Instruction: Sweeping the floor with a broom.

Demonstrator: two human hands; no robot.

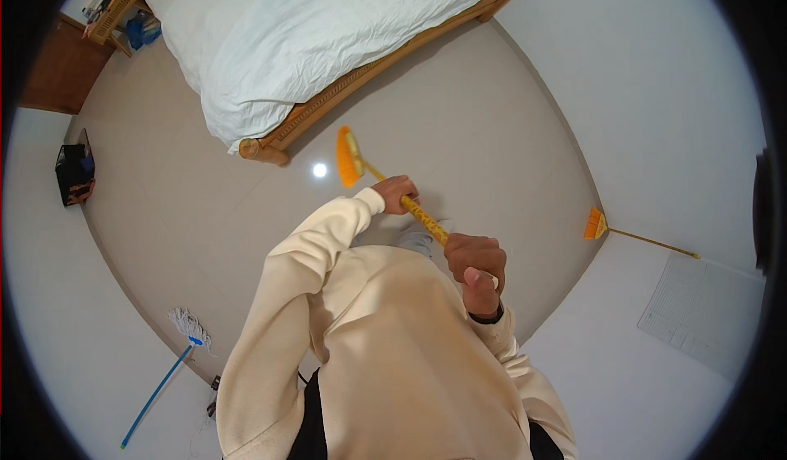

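Observation:
A broom with orange bristles (345,157) and a yellow patterned handle (428,221) slants across in front of my body. My left hand (396,194) is wrapped around the handle at its lower part, nearer the broom head. Closer to my chest, my right hand (476,269) is closed around the upper end of the same handle, its thumb over the end. The broom head is over the tiled floor (479,134), beyond my left hand and near the bed's corner post (261,150). Whether the bristles touch the floor I cannot tell.
Ahead stands a wooden bed (369,72) with a white sheet. A second broom (594,224) leans in the right corner. A string mop (190,328) stands against the left wall, with a black bag (75,171) farther along. A wooden stand (115,14) holds items at far left.

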